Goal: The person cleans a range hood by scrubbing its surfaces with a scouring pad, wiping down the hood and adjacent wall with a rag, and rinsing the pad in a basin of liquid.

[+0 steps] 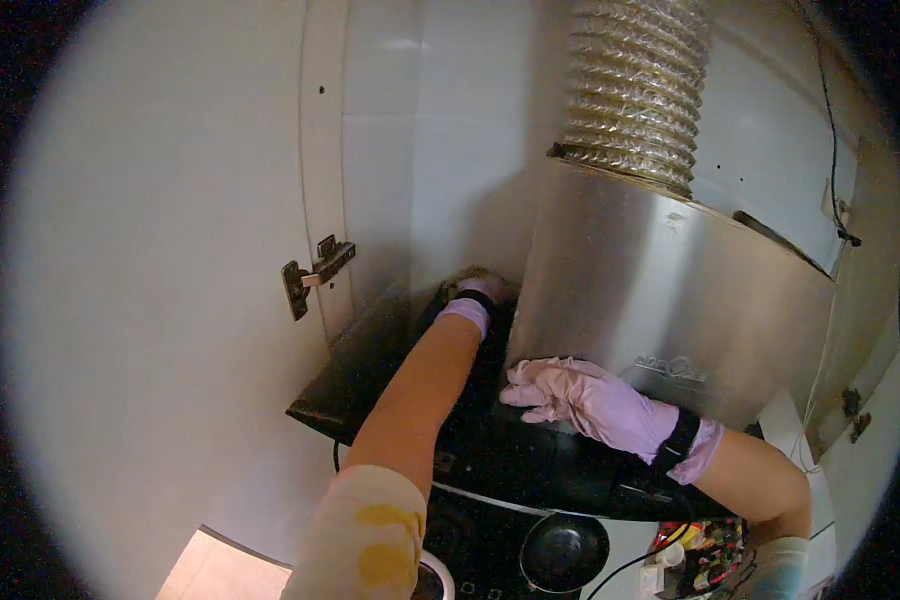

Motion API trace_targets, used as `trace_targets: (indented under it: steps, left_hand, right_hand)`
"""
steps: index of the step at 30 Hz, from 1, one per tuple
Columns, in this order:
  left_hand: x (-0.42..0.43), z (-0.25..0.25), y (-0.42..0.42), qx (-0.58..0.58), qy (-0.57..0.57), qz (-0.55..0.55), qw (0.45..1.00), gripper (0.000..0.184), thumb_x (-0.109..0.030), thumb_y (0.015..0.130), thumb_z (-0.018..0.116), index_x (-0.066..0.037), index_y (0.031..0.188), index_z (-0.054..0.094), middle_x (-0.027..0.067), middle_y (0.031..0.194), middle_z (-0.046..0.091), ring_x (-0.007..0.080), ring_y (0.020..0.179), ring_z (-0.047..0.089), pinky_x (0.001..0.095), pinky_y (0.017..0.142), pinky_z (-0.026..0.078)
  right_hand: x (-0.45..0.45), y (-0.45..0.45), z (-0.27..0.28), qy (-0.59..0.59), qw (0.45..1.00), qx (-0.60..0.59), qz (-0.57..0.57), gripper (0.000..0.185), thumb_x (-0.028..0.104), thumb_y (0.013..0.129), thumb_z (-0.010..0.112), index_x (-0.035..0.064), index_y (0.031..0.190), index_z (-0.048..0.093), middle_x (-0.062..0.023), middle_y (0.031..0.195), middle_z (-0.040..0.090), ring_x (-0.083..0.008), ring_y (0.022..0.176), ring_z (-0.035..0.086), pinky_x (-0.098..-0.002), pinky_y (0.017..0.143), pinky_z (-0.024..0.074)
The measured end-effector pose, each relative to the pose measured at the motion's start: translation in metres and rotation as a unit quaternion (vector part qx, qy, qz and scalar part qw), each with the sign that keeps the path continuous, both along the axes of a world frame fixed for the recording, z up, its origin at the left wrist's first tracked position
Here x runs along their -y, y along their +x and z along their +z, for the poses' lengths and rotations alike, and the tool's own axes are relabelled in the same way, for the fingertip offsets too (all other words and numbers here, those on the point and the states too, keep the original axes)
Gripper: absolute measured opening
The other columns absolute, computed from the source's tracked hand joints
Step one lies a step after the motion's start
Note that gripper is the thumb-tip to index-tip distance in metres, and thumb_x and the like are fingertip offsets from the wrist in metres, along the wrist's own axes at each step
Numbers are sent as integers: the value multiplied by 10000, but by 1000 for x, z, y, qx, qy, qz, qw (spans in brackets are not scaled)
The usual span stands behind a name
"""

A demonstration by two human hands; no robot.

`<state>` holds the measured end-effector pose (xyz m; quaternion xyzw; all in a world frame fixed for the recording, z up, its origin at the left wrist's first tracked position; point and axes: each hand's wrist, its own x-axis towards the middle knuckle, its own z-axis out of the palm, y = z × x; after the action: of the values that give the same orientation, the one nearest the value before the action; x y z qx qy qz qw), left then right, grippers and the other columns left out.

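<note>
My left hand (488, 290), in a pink glove with a black band at the wrist, reaches deep behind the left side of the black range hood (500, 440). Its fingers are hidden, and a brownish edge of something shows beside it. Against the lower front of the steel chimney cover (670, 290) rests my right hand (580, 400), also gloved in pink with a black wrist strap. Its fingers point left, slightly bent and apart, with nothing seen in them.
A ribbed foil duct (635, 95) rises from the cover. An open cabinet door with a hinge (315, 275) stands at left. Below are a dark pan (564, 552) on a black hob, a cable, and colourful items (705, 555) at lower right.
</note>
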<state>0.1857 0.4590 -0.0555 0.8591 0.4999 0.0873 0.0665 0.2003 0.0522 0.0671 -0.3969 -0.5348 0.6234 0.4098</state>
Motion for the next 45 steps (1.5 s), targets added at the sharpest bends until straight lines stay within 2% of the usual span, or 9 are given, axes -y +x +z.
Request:
trace_targets:
  steps: [2, 4, 5, 6, 14, 23, 34, 39, 45]
  left_hand:
    - [3, 9, -11, 31, -1, 53, 998, 380, -314, 879, 412, -130, 1190, 531, 99, 1264, 493, 302, 1134, 496, 468, 898, 398]
    - [76, 62, -59, 17, 2, 33, 999, 404, -328, 886, 403, -133, 1228, 494, 91, 1289, 471, 306, 1141, 489, 498, 893, 390]
    - [112, 83, -69, 46, 8, 40, 998, 387, -320, 884, 399, -119, 1188, 528, 109, 1267, 487, 314, 1129, 497, 478, 893, 405]
    - [123, 88, -76, 45, 8, 42, 998, 386, -319, 883, 400, -119, 1186, 529, 109, 1265, 489, 314, 1128, 497, 477, 893, 405]
    - [79, 71, -69, 60, 33, 104, 992, 374, -313, 881, 405, -118, 1170, 540, 109, 1246, 500, 313, 1117, 503, 475, 891, 407]
    - [86, 73, -135, 31, 9, 133, 991, 361, -306, 878, 411, -117, 1151, 552, 110, 1225, 513, 313, 1105, 510, 471, 890, 409]
    - [33, 58, -110, 50, 4, 171, 984, 346, -297, 874, 419, -116, 1129, 566, 110, 1200, 529, 312, 1091, 518, 467, 889, 412]
    - [39, 69, -113, 48, 24, 134, 990, 339, -293, 872, 422, -115, 1119, 573, 110, 1188, 536, 311, 1084, 522, 466, 888, 413]
    - [58, 86, -71, 28, 60, -45, 997, 332, -289, 870, 426, -115, 1106, 581, 110, 1174, 545, 310, 1076, 526, 463, 887, 414]
  right_hand:
    - [0, 3, -3, 4, 1000, -2, 3, 327, 282, 927, 436, 53, 1156, 482, -53, 1194, 488, -228, 1132, 490, -338, 895, 427]
    - [1, 2, -2, 11, 1000, -10, 7, 327, 286, 926, 436, 52, 1152, 481, -53, 1189, 491, -223, 1126, 494, -335, 896, 429]
    - [2, 1, 0, 17, 1000, 5, 9, 321, 285, 926, 436, 58, 1149, 480, -52, 1180, 496, -221, 1122, 497, -336, 897, 431]
    - [3, 1, 1, 22, 1000, 19, 10, 315, 285, 926, 435, 64, 1146, 480, -51, 1172, 501, -218, 1118, 499, -337, 897, 433]
    - [2, 5, 2, 20, 999, 11, 44, 310, 267, 925, 446, 76, 1168, 458, -45, 1193, 486, -213, 1132, 489, -351, 905, 431]
    - [3, 5, 6, 24, 995, 52, 78, 369, 219, 925, 449, 39, 1243, 397, -86, 1240, 454, -222, 1183, 440, -354, 944, 392]
    - [0, 6, 11, 5, 994, 48, 96, 466, 215, 914, 460, 10, 1306, 311, -138, 1315, 388, -253, 1233, 385, -386, 972, 348]
    - [0, 7, 13, 25, 990, 42, 130, 474, 238, 916, 457, 5, 1303, 313, -141, 1317, 383, -259, 1244, 370, -393, 984, 336]
    - [-9, 12, 2, 16, 989, -3, 147, 438, 228, 928, 433, 15, 1295, 327, -132, 1289, 415, -235, 1219, 399, -377, 973, 348]
